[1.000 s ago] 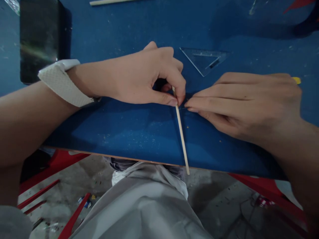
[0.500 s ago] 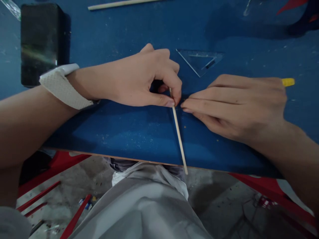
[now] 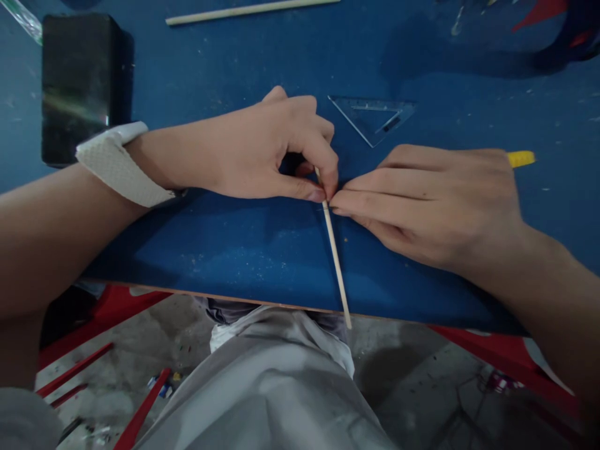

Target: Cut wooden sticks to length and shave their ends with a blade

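Observation:
My left hand (image 3: 281,150) pinches a thin wooden stick (image 3: 335,256) between thumb and forefinger. The stick slants down toward me, and its lower end juts past the table's front edge. Beside that pinch, my right hand (image 3: 435,200) is closed, its fingertips almost against the stick. A yellow end (image 3: 521,159) of a slim tool pokes out behind the right hand; the fingers hide most of it, so its kind is unclear. At the right fingertips a fine dark line crosses the stick. A clear triangular ruler (image 3: 372,119) lies just beyond the hands.
On the blue table (image 3: 225,250) a second wooden stick (image 3: 253,11) lies at the far side. A black box-shaped object (image 3: 77,87) is at the left, near my wrist. A dark blue and red object (image 3: 569,37) sits at the far right.
My right hand has moved left with the yellow-ended tool, bringing its fingertips up to the stick. The left hand keeps its pinch; the whole view has shifted slightly.

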A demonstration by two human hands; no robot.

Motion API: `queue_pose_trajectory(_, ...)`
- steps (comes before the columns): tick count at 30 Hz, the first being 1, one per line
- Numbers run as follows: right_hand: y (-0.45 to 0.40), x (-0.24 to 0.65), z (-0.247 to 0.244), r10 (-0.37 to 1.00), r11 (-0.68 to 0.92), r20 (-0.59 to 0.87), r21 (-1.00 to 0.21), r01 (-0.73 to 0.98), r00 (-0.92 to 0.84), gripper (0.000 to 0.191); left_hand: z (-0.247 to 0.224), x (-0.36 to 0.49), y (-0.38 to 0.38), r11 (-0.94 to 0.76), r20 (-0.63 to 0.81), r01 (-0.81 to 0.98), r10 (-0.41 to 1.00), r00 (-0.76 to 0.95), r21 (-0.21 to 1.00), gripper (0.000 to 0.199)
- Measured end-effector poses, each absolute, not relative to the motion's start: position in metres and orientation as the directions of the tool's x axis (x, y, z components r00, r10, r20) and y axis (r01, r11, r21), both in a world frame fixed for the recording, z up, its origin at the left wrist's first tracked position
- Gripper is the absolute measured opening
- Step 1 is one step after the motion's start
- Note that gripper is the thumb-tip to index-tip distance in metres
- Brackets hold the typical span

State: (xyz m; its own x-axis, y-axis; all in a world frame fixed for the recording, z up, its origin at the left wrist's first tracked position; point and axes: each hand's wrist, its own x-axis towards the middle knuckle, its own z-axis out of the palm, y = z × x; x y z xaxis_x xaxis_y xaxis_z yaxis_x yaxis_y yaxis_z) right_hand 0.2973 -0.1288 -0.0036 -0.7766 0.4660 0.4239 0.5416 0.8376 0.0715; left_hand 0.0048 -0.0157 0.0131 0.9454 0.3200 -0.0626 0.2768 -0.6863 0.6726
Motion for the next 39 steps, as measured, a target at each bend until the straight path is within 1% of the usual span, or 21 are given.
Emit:
queue_pose_trajectory(3,-0.128,0.302,0.0,0.482,0.832,0.415,0.06,0.552,-0.772,0.022,0.01,0.004,-0.015,-0.684,-0.036,0.25,0.311,0.95,0.685,0.035)
queue_pose_trajectory(5,-0.129,0.306,0.0,0.494,0.827,0.408,0.052,0.56,-0.768,0.023,0.009,0.004,-0.014,-0.681,-0.023,0.236,0.306,0.952,0.693,0.033)
queue_pose_trajectory(8,-0.129,0.308,-0.002,0.52,0.826,0.377,0.006,0.564,-0.766,0.025,0.008,0.004,-0.013,-0.673,-0.038,0.233,0.291,0.956,0.702,0.032)
queue_pose_trajectory(10,-0.129,0.31,-0.003,0.524,0.829,0.381,-0.021,0.559,-0.762,0.023,0.008,0.003,-0.012,-0.678,-0.041,0.236,0.291,0.956,0.696,0.032)
queue_pose_trajectory(15,-0.128,0.313,-0.004,0.51,0.841,0.412,-0.056,0.538,-0.755,0.022,0.006,0.002,-0.014,-0.672,0.024,0.21,0.321,0.947,0.71,0.035)
queue_pose_trajectory(18,-0.128,0.315,-0.005,0.484,0.851,0.438,-0.036,0.523,-0.757,0.019,0.005,0.002,-0.015,-0.679,0.031,0.211,0.325,0.945,0.703,0.036)
queue_pose_trajectory(22,-0.127,0.314,-0.004,0.46,0.858,0.428,0.01,0.513,-0.778,0.019,0.006,0.003,-0.013,-0.711,-0.011,0.226,0.294,0.956,0.666,0.039)
queue_pose_trajectory(26,-0.127,0.309,-0.001,0.421,0.86,0.457,0.075,0.505,-0.784,0.016,0.005,0.003,-0.013,-0.733,0.011,0.217,0.293,0.956,0.645,0.042)
queue_pose_trajectory(28,-0.127,0.307,-0.001,0.428,0.856,0.462,0.067,0.513,-0.776,0.018,0.004,0.002,-0.014,-0.728,0.017,0.208,0.288,0.957,0.653,0.038)
queue_pose_trajectory(31,-0.127,0.305,-0.002,0.466,0.845,0.46,0.024,0.535,-0.756,0.021,0.002,0.001,-0.015,-0.711,0.041,0.191,0.295,0.954,0.676,0.041)
queue_pose_trajectory(33,-0.129,0.305,-0.005,0.483,0.836,0.473,-0.001,0.548,-0.736,0.019,0.002,0.0,-0.016,-0.699,0.051,0.187,0.305,0.951,0.69,0.043)
queue_pose_trajectory(36,-0.13,0.306,-0.01,0.512,0.822,0.485,-0.037,0.568,-0.709,0.019,0.001,0.0,-0.015,-0.683,0.058,0.185,0.316,0.947,0.707,0.039)
queue_pose_trajectory(39,-0.132,0.307,-0.014,0.529,0.811,0.471,-0.036,0.584,-0.706,0.021,0.001,0.0,-0.015,-0.691,0.064,0.181,0.314,0.947,0.7,0.039)
